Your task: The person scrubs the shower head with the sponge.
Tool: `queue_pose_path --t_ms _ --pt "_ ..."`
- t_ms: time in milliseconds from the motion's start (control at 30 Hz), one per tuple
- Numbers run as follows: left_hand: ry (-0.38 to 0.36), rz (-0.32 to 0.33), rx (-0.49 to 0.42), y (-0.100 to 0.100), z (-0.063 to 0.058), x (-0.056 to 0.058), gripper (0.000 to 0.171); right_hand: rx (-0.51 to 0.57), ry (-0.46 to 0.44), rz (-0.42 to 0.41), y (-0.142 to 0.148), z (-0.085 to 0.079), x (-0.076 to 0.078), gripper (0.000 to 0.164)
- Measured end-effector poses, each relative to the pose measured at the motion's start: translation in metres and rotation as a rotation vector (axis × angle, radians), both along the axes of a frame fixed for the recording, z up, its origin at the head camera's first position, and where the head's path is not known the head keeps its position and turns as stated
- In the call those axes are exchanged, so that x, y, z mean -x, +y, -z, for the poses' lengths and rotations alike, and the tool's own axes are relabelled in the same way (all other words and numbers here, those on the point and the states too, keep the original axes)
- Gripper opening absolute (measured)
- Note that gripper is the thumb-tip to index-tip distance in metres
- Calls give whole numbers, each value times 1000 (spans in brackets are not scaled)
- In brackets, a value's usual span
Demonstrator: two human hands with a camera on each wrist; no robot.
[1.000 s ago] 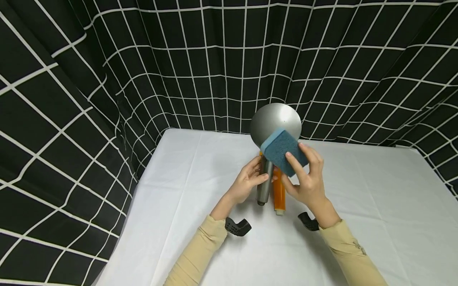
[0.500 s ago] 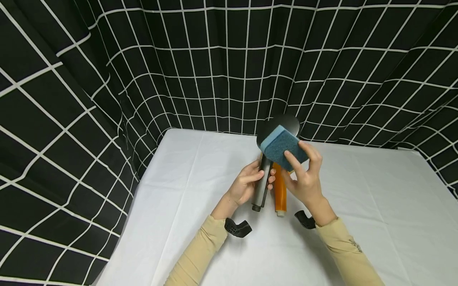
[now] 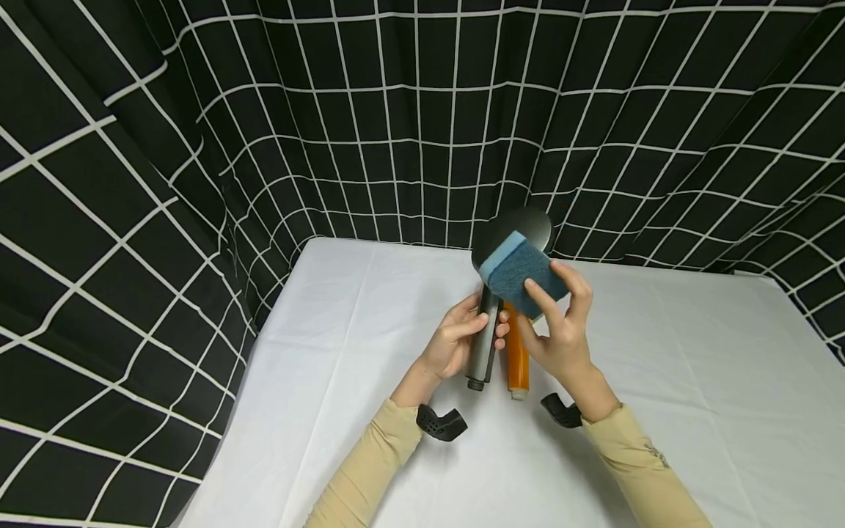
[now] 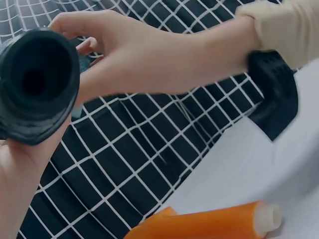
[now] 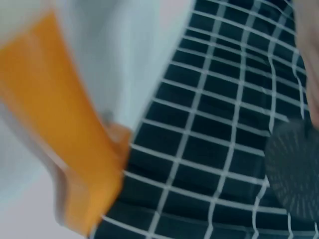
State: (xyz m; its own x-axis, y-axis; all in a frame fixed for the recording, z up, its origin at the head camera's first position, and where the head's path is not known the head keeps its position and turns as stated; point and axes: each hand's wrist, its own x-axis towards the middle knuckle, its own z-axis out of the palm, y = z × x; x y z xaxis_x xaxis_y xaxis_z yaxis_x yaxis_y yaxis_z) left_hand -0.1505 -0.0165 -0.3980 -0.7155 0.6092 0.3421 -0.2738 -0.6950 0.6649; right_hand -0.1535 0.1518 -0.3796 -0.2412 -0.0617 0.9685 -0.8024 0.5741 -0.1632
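My left hand [image 3: 452,339] grips the dark grey handle of a shower head [image 3: 484,348]. Its round head rises at the back, partly covered by a blue sponge [image 3: 521,275]. The right wrist view shows the nozzle face [image 5: 294,169] with its radial pattern; the left wrist view looks into the handle's hollow end [image 4: 37,74]. My right hand [image 3: 564,337] pinches the sponge, which lies in front of the shower head; whether they touch, I cannot tell. Below the sponge is an orange cylindrical object [image 3: 518,359] with a whitish end, its upper part hidden.
A white cloth covers the table [image 3: 317,330]. Black curtain with a white grid [image 3: 422,110] surrounds its back and sides. Black wrist mounts [image 3: 442,424] stick out at both wrists.
Over the second, the shower head has tilted, its round part now lower and darker and its handle end shifted left. The right hand and sponge have moved very slightly left.
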Motion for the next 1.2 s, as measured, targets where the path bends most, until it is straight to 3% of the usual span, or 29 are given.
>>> queue_pose_path --t_ms 100,200,333,433,567,633,733,900,1000,1200 --pt "10 3 10 1 -1 -1 41 95 -36 20 4 -14 3 32" --pt "22 4 28 0 0 -2 42 200 -129 31 8 -34 4 35" --pt "50 0 49 -1 0 -2 40 263 -230 -33 7 -50 -3 36" --pt "63 -2 47 -1 -1 -2 39 250 -167 -88 2 -45 -8 34" --pt "83 -14 51 -2 -1 -1 41 181 -32 -79 -3 -31 -10 39" --pt "98 -11 61 -3 -1 0 41 191 -28 -81 -1 -27 -6 41" --pt "139 11 87 -5 1 0 42 281 -118 -93 9 -27 4 40" --pt "254 12 161 -3 4 2 42 425 -405 -94 31 -37 14 32" --pt "329 -51 206 -1 7 3 42 459 -515 -102 33 -38 12 31" --pt "428 -202 277 0 9 4 45 407 -595 -151 23 -15 -6 31"
